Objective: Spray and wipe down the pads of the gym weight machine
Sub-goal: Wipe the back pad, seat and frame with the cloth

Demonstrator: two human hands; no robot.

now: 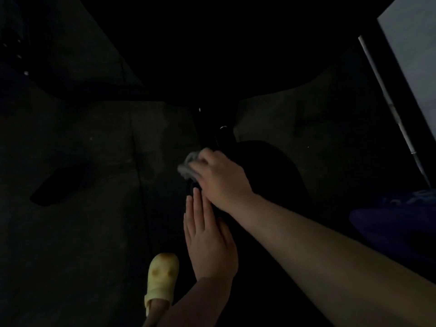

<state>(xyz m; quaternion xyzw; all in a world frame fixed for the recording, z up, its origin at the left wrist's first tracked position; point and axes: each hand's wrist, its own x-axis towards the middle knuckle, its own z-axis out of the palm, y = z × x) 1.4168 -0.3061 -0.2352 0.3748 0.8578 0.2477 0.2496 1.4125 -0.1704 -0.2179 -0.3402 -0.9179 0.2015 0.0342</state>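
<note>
Left hand (210, 241) flat, pad (271, 175) lengthwise away

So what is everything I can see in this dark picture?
cloth: one, grey, bunched under the right hand, on the pad's far edge
pad: one, black, centre, rounded; details lost in the dark
floor: dark, with seams, left and centre
metal bar: one, silver, slanting along the right edge
shoe: one, pale yellow, bottom centre, on the person's foot
blue-purple thing: one, right edge; too dark to identify
right hand: one, pressing the cloth
left hand: one, flat, fingers straight, beside the pad
</note>
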